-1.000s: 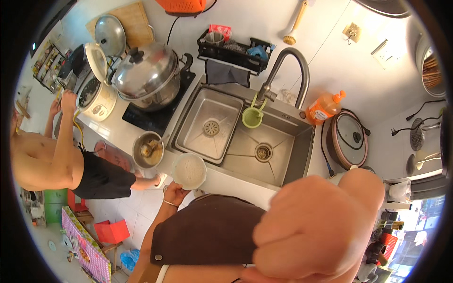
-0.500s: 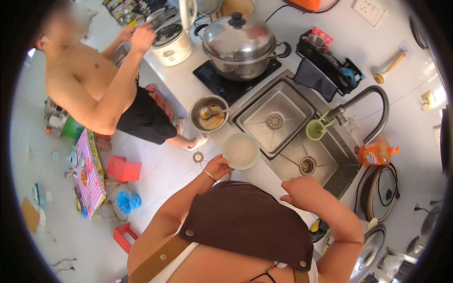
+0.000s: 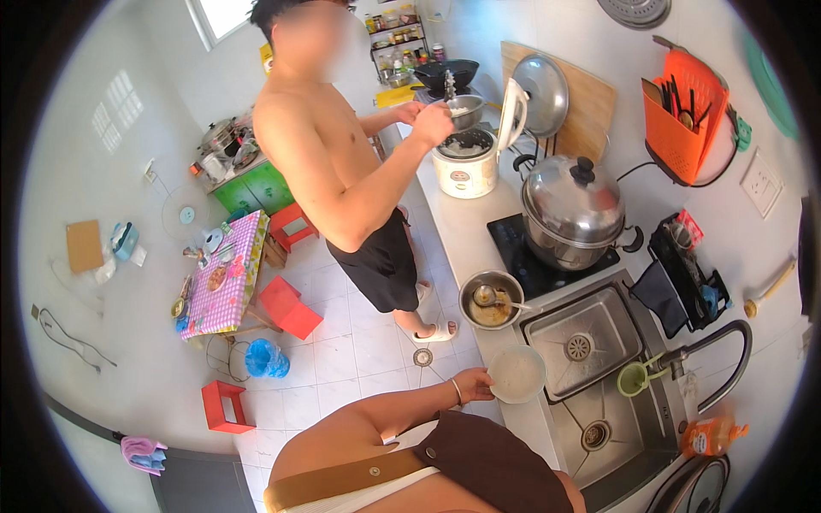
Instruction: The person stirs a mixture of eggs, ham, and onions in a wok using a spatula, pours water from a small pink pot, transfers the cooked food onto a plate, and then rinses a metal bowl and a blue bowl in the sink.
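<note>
My left hand (image 3: 473, 384) is closed on the left edge of a pale round bowl (image 3: 517, 374), thumb and fingers at its rim. The bowl sits at the counter edge beside the sink and looks whitish inside; whether it rests on the counter I cannot tell. Just beyond it stands a steel pot (image 3: 491, 299) with brown liquid and a metal ladle (image 3: 486, 296) in it. My right hand is out of the picture, past the lower edge.
A double steel sink (image 3: 581, 339) with a green strainer (image 3: 634, 379) lies to the right. Behind stands a lidded steamer pot (image 3: 572, 212) on a black cooktop. Further left, another person (image 3: 338, 154) holds a metal bowl (image 3: 466, 112) over an open rice cooker (image 3: 466, 171).
The view has swung left and up, toward the other person and the table. My right hand has gone out of view. My left hand still holds the bowl.
</note>
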### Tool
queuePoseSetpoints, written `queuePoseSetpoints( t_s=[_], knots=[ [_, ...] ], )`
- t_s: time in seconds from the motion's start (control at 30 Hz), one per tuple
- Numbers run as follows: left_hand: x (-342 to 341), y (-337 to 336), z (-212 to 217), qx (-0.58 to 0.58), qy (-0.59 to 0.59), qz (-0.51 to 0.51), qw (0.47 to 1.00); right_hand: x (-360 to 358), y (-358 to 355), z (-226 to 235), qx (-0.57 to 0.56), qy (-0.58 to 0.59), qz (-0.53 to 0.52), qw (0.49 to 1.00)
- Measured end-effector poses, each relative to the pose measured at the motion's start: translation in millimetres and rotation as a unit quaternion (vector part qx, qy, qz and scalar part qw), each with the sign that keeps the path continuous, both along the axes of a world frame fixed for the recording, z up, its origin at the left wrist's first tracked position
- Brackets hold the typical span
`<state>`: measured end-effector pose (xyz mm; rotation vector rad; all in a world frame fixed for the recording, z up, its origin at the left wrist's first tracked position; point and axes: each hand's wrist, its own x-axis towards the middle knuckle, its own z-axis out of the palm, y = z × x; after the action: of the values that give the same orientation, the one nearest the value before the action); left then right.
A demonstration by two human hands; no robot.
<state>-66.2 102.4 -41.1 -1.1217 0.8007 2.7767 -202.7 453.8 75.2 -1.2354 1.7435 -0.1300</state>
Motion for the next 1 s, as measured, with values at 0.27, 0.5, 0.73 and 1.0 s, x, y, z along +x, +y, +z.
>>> queuePoseSetpoints(
  t_s=[0.27,0.5,0.73,1.0],
  knots=[
    [1.5,0.2,-20.8,0.009,0.013,-0.016,1.000,-16.6,-11.3,25.1,-0.020,-0.136,-0.087,0.987],
    [2.9,0.0,-16.1,0.000,-0.001,-0.045,0.999,-20.8,-38.3,34.4,-0.071,-0.360,-0.118,0.923],
    [11.3,2.0,-18.3,-0.013,-0.038,-0.031,0.999,-4.2,-73.1,104.7,-0.218,-0.257,-0.142,0.931],
    [-1.7,13.0,-12.4,-0.064,-0.056,-0.031,0.996,-23.3,-41.5,66.7,-0.139,-0.114,-0.159,0.971]
  ],
)
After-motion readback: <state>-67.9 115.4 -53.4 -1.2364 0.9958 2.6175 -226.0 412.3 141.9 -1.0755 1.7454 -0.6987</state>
